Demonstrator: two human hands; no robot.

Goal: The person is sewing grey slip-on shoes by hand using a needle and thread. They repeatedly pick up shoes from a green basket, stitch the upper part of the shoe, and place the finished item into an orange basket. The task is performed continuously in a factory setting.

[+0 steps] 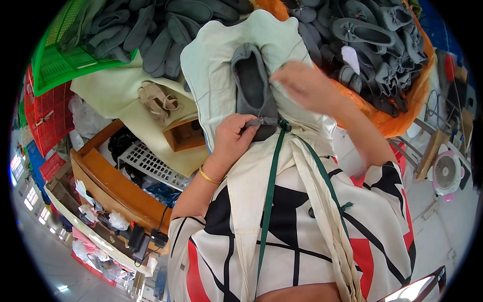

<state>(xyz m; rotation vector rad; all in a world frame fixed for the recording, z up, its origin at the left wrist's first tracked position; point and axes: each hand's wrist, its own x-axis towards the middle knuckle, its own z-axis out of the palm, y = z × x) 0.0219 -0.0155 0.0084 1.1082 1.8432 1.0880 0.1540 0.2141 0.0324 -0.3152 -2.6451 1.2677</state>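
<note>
A dark grey slip-on shoe (pixel 269 108) lies on the pale cloth (pixel 209 65) over my lap, its opening facing up and its toe toward me. My left hand (pixel 234 133) pinches a small grey bow (pixel 262 121) at the front of the shoe, thumb and fingers closed on it. To the right of the shoe's opening, my right hand (pixel 302 86) is raised above the cloth. Motion smears its fingers, so whether they hold anything cannot be made out.
Grey shoes fill a green basket (pixel 50 65) at the far left and an orange sack (pixel 427 65) at the far right. Beige sandals (pixel 158 100) rest on pale sheeting by a wooden drawer (pixel 183 136). A small fan (pixel 446 171) stands at the right.
</note>
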